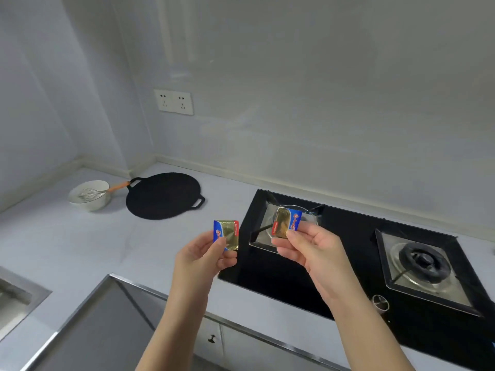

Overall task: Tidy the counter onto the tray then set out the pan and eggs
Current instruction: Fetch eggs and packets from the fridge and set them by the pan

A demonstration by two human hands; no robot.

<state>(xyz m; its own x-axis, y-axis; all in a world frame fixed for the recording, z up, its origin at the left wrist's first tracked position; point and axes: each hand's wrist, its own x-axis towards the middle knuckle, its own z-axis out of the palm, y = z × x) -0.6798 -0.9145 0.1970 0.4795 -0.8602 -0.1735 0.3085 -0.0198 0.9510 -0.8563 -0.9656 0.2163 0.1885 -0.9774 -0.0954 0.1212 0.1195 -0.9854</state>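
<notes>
Left hand pinches left packet, right hand right packet.

Left small foil butter packet: gold, blue and red bands. Right foil butter packet: same. Round flat pan: black. Ceramic bowl: white. Whisk handle: orange.

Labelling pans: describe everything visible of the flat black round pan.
The flat black round pan lies on the pale grey counter, back left near the wall corner. Matte, very shallow, nothing on it; two loop handles on opposite edges. The orange whisk handle from the white bowl reaches its left handle; contact unclear.
</notes>
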